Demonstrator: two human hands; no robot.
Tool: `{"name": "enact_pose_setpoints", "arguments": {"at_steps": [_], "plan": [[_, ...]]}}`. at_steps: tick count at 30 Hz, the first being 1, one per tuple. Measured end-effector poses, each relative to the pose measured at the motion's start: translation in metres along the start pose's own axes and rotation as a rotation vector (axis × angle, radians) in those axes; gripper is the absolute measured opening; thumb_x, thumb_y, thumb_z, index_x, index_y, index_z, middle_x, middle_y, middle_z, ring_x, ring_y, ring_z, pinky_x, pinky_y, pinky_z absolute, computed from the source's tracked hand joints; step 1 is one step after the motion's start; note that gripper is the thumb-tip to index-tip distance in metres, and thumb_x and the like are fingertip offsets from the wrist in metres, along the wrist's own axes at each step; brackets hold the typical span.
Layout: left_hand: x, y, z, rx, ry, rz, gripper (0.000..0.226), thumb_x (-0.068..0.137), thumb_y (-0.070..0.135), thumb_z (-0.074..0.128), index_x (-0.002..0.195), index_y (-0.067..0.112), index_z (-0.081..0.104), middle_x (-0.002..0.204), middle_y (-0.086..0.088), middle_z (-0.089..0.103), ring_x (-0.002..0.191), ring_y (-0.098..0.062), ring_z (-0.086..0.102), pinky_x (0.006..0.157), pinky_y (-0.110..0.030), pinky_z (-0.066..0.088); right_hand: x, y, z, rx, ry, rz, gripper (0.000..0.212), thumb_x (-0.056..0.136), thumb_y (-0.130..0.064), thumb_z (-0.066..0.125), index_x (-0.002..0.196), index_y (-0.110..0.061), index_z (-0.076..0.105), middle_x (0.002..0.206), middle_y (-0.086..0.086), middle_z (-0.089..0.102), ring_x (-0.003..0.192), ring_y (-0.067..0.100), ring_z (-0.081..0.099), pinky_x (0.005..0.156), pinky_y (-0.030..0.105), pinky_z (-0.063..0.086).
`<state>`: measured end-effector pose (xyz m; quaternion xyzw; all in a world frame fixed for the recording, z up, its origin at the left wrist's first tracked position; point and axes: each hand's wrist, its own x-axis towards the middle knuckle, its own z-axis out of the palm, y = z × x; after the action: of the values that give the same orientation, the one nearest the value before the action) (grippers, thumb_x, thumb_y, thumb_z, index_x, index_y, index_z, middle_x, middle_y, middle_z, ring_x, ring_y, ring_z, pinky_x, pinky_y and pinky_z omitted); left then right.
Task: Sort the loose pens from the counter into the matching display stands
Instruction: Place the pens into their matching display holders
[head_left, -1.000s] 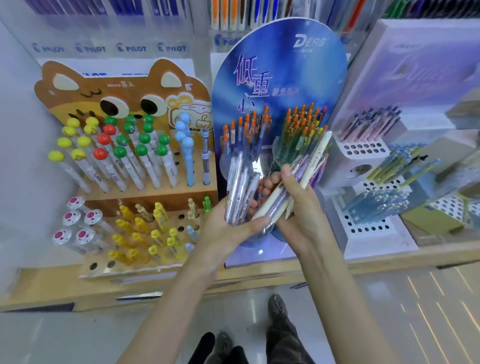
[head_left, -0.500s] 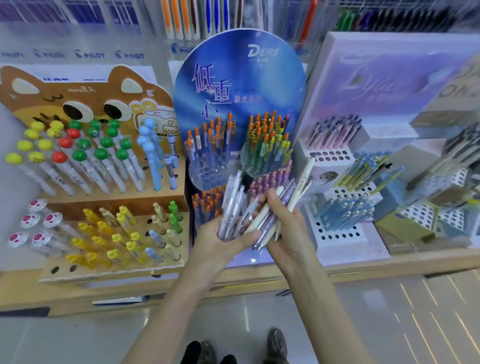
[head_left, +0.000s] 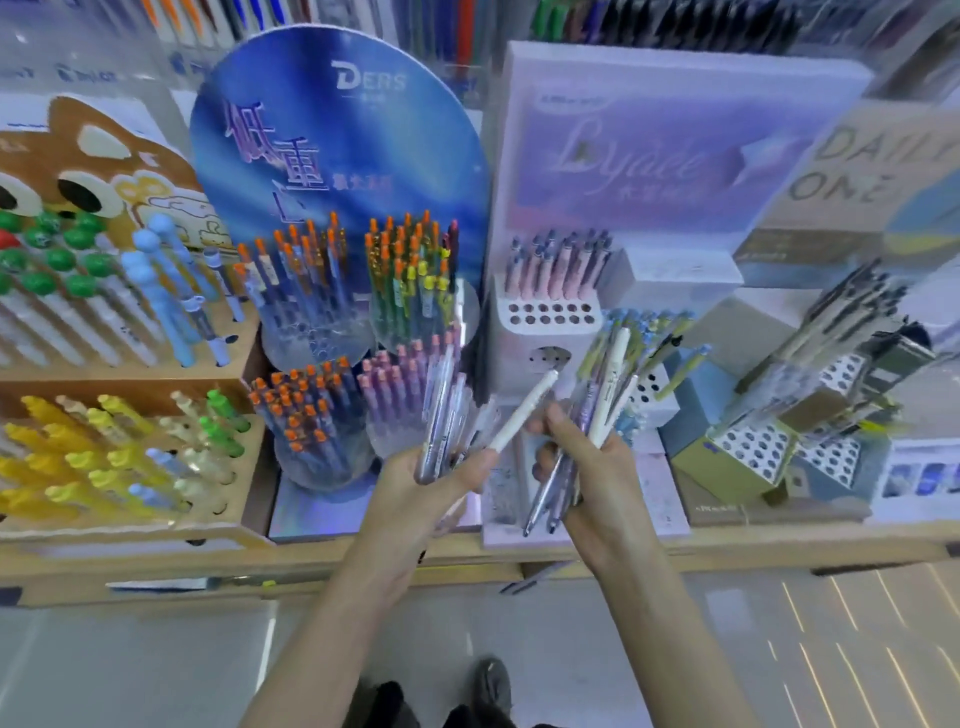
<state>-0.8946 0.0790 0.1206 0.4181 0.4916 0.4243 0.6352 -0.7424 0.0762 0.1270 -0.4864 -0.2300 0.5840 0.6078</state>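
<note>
My left hand (head_left: 415, 483) is shut on a bundle of clear and lilac pens (head_left: 441, 410) held upright, and a cream white pen (head_left: 519, 415) leans out of the same grip toward the right. To its right, my right hand (head_left: 592, 467) grips a second bunch of pens (head_left: 602, 384), cream and purple, their tips hanging below my palm. Both hands hover in front of the blue DERS stand (head_left: 337, 156), which holds orange-capped pens, and the pale lilac Lydee stand (head_left: 550, 317), which has a holed white block and pink pens.
At the left stands a brown cat-shaped stand (head_left: 119, 374) with green, blue and yellow topped pens. White and olive holed blocks (head_left: 753, 452) with more pens stand at the right beside a DAILY ONE card. The wooden counter edge (head_left: 727, 545) runs below, with floor underneath.
The view has swung right, so the displays slid left. My hands have drawn apart, each keeping its own bunch, and the cream white pen now sticks out of my left hand.
</note>
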Motion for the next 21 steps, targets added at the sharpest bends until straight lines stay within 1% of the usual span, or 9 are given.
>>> {"name": "enact_pose_setpoints", "arguments": {"at_steps": [2,4,7,10,13,14,16,18,21], "plan": [[0.001,-0.003,0.020,-0.024,-0.046,-0.012,0.027,0.063,0.039,0.081,0.064,0.015,0.069,0.056,-0.009,0.051,0.034,-0.009,0.030,0.036,-0.015,0.024,0.002,-0.013,-0.018,0.023,-0.039,-0.022,0.011,0.078,-0.021,0.065,0.077,-0.012,0.059,0.060,-0.002,0.052,0.041,0.010,0.036,0.044,0.022,0.037],[0.004,-0.005,0.038,-0.021,-0.093,-0.027,0.037,0.067,0.043,0.073,0.071,0.007,0.071,0.059,-0.003,0.059,0.034,-0.008,0.032,0.036,-0.015,0.024,0.005,-0.025,-0.031,0.058,-0.068,-0.010,0.015,0.078,-0.022,0.067,0.074,-0.014,0.055,0.057,-0.005,0.041,0.041,0.010,0.030,0.042,0.021,0.034],[0.012,-0.004,0.061,0.024,-0.168,-0.059,0.039,0.069,0.049,0.073,0.069,0.010,0.074,0.064,-0.018,0.053,0.036,-0.009,0.033,0.036,-0.016,0.026,0.009,-0.041,-0.048,0.059,-0.073,-0.009,0.023,0.077,-0.023,0.069,0.084,-0.009,0.052,0.054,-0.006,0.038,0.041,0.010,0.028,0.041,0.022,0.032],[0.023,-0.004,0.078,0.026,-0.263,-0.069,0.046,0.070,0.052,0.074,0.073,0.006,0.073,0.058,-0.015,0.045,0.036,-0.011,0.032,0.037,-0.017,0.027,0.014,-0.052,-0.062,0.112,-0.038,-0.023,0.032,0.075,-0.023,0.070,0.096,-0.005,0.054,0.054,-0.004,0.043,0.039,0.009,0.031,0.039,0.021,0.032],[0.036,-0.002,0.093,0.095,-0.290,-0.048,0.033,0.075,0.046,0.068,0.068,0.014,0.074,0.049,-0.003,0.048,0.037,-0.010,0.032,0.039,-0.016,0.028,0.017,-0.060,-0.079,0.119,0.034,-0.063,0.025,0.075,-0.022,0.071,0.084,-0.004,0.057,0.058,0.002,0.051,0.038,0.010,0.033,0.039,0.022,0.033],[0.041,-0.002,0.098,0.135,-0.292,-0.028,0.030,0.076,0.044,0.067,0.062,0.018,0.072,0.047,0.005,0.051,0.037,-0.008,0.032,0.040,-0.015,0.029,0.017,-0.063,-0.084,0.088,0.068,-0.079,0.024,0.075,-0.023,0.071,0.080,-0.004,0.057,0.058,0.003,0.050,0.038,0.011,0.032,0.039,0.022,0.033],[0.049,-0.002,0.111,0.200,-0.296,-0.010,0.029,0.073,0.045,0.072,0.055,0.023,0.068,0.048,0.008,0.055,0.039,-0.007,0.034,0.042,-0.013,0.029,0.017,-0.069,-0.096,0.025,0.137,-0.108,0.023,0.075,-0.024,0.073,0.074,-0.007,0.057,0.058,0.005,0.045,0.040,0.013,0.030,0.040,0.023,0.033],[0.058,-0.003,0.124,0.199,-0.300,-0.020,0.021,0.064,0.045,0.081,0.058,0.028,0.070,0.049,0.009,0.056,0.039,-0.002,0.038,0.042,-0.010,0.031,0.016,-0.075,-0.108,0.022,0.211,-0.134,0.020,0.075,-0.024,0.074,0.069,-0.013,0.058,0.058,0.006,0.037,0.041,0.014,0.028,0.040,0.023,0.032],[0.068,-0.004,0.147,0.224,-0.384,-0.012,0.011,0.059,0.041,0.076,0.065,0.033,0.071,0.052,0.014,0.054,0.045,0.002,0.044,0.045,-0.008,0.034,0.015,-0.084,-0.125,0.043,0.325,-0.190,0.026,0.076,-0.025,0.075,0.068,-0.015,0.052,0.054,0.002,0.033,0.041,0.014,0.027,0.040,0.024,0.031]]}}
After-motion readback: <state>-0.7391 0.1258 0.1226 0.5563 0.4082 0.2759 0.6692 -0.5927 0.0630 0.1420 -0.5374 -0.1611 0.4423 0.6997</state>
